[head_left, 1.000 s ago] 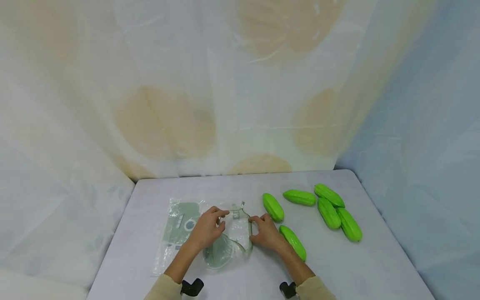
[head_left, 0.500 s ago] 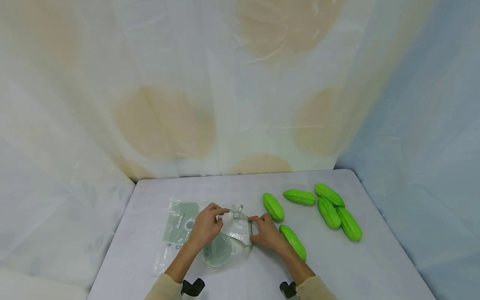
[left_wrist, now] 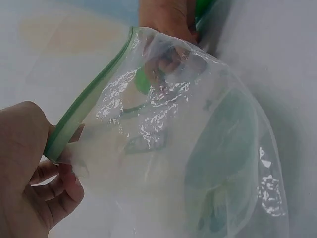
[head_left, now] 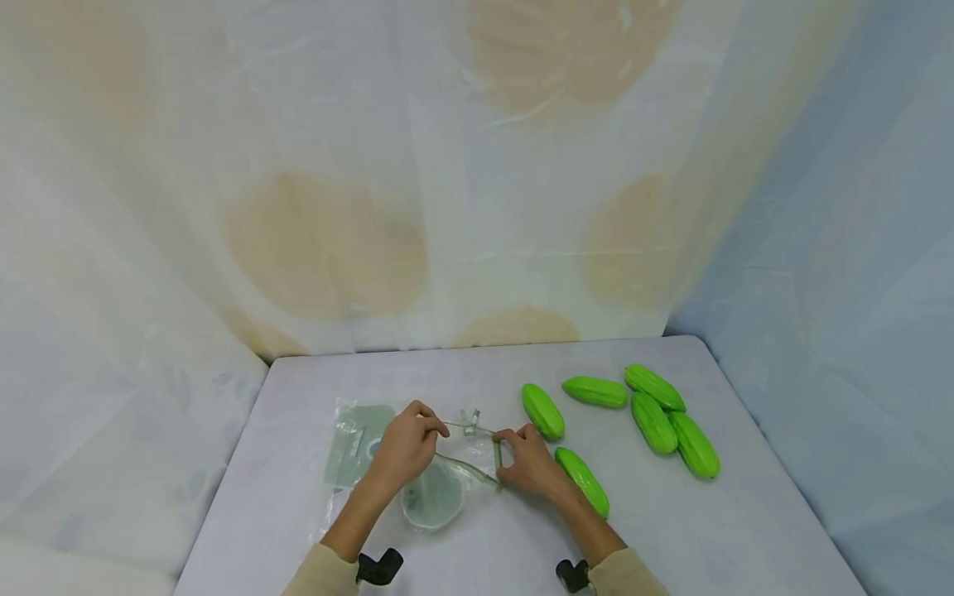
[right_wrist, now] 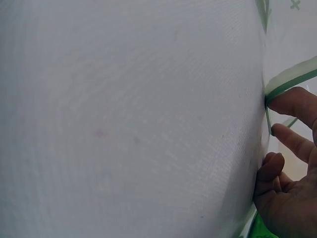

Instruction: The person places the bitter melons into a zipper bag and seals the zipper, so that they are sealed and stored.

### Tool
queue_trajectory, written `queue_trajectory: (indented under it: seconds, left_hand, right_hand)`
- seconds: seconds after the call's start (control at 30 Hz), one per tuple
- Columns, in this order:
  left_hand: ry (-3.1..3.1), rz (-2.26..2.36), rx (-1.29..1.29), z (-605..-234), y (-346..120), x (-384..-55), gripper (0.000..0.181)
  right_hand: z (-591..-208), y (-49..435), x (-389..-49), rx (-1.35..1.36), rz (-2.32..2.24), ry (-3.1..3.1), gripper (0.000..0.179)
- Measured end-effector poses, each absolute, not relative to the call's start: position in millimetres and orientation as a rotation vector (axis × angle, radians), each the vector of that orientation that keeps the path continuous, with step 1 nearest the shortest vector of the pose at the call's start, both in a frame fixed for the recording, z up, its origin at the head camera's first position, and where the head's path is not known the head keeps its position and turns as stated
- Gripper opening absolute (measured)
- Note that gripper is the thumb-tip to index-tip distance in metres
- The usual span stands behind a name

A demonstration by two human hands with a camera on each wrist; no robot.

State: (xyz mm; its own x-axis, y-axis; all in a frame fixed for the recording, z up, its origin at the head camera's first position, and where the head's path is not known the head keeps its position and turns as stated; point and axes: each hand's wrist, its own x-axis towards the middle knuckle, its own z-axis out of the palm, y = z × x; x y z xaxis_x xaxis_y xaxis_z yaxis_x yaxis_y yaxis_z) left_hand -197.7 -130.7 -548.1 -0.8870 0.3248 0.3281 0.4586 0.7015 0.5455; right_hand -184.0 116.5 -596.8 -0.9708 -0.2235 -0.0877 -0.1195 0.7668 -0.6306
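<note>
A clear zip bag (left_wrist: 148,134) with a green zip strip along its mouth stands spread between my hands. My left hand (head_left: 407,439) pinches one end of the strip between thumb and finger, as the left wrist view shows. At the other end my right hand (head_left: 527,460) holds the rim, its thumb and a finger set apart on the strip. The mouth gapes between the two hands. A pale green oval print (head_left: 432,498) shows on the bag. Clear plastic with a green printed panel (head_left: 350,451) lies flat by my left arm; whether it is a separate bag I cannot tell.
Several green ridged cucumber-like vegetables lie on the white table (head_left: 715,530). One vegetable (head_left: 581,482) is beside my right forearm, another (head_left: 542,411) just beyond that hand. A group (head_left: 654,422) touches at the right. Draped sheets (head_left: 417,165) enclose the table's back and sides.
My left hand has shifted slightly left with its end of the strip, and the bag's mouth has stretched tauter. My right hand has stayed in place, as have the vegetables.
</note>
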Motion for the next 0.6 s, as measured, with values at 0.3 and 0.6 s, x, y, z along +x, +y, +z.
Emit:
queue_trajectory:
  seconds: [0.3, 0.6]
  left_hand:
    - [-2.821, -0.945, -0.728, -539.8, -132.5, -196.0, 0.041]
    - [-2.977, -0.793, -0.731, -539.3, -137.8, -195.1, 0.05]
  right_hand:
    - [-597.3, 116.3, -183.0, -0.252, -1.022, 2.762, 0.056]
    - [-598.0, 117.0, -183.3, -0.272, -1.022, 2.781, 0.054]
